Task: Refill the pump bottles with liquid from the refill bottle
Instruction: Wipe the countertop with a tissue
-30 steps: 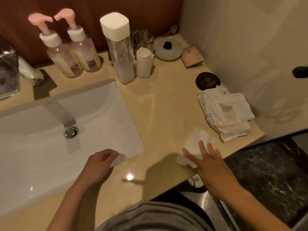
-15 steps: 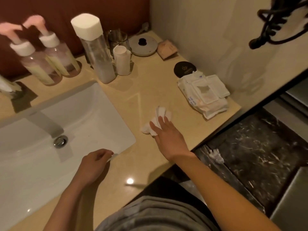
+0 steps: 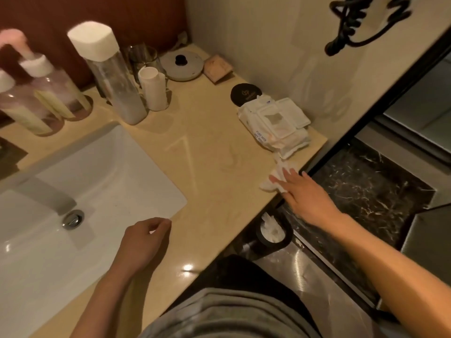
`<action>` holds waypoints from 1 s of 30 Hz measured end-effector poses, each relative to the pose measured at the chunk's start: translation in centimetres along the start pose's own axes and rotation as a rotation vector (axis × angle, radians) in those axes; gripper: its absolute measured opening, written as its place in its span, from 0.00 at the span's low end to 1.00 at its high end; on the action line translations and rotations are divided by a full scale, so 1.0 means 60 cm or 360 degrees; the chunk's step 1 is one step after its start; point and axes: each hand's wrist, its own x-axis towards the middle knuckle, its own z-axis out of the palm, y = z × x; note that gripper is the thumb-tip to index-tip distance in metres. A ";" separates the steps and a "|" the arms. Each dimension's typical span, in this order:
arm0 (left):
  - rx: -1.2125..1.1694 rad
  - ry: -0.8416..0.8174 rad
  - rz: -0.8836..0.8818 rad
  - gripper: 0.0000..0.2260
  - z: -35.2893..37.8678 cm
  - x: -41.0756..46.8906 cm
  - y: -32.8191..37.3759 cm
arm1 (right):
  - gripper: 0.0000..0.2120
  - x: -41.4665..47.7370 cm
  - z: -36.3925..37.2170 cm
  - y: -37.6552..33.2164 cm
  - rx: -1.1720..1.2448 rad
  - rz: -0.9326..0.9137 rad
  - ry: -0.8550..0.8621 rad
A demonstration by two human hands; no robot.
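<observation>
The right hand (image 3: 307, 198) lies flat on a crumpled white tissue (image 3: 275, 175) at the right front edge of the tabletop (image 3: 207, 154). Its fingers (image 3: 280, 183) are straight and press down rather than clasp. The left hand (image 3: 144, 240) rests by the near corner of the sink (image 3: 109, 191), loosely curled; I cannot tell whether it pinches anything.

The refill bottle (image 3: 114, 86), tall, clear and white-capped, stands upright at the back of the tabletop. The two pump bottles (image 3: 61, 93) stand just to its left, pumps on, also upright. All three lie away and to the left of both hands, beyond the sink. The left hand is plainly nearer, so a reach for the refill bottle would most likely go forward from that side and meet its vertical body side-on.

Half a second ago the tissue and the right hand were out in the middle of the tabletop. Now they have swept to its edge, just beside the pack of wipes (image 3: 275, 123) and above the bin (image 3: 273, 232) on the floor. The left hand has barely moved. This looks like wiping up, perhaps after pouring.
</observation>
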 end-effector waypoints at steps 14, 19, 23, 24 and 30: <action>0.0176 0.0134 0.0129 0.13 0.010 -0.024 0.015 | 0.29 -0.018 0.029 -0.199 -0.0365 0.0079 -0.0211; 0.0162 0.0137 0.0136 0.12 0.012 -0.031 0.014 | 0.31 -0.067 0.060 -0.267 -0.0011 -0.0290 -0.0089; 0.0138 0.0095 0.0150 0.11 0.007 -0.030 0.010 | 0.22 -0.097 0.038 -0.293 0.0314 -0.0577 -0.0069; 0.0133 0.0072 0.0148 0.10 0.005 -0.031 0.009 | 0.20 -0.097 0.016 -0.301 0.0439 -0.0527 -0.0141; -0.0296 0.0262 0.0137 0.12 -0.001 -0.061 0.006 | 0.16 -0.096 -0.040 -0.286 0.2620 0.0474 -0.0849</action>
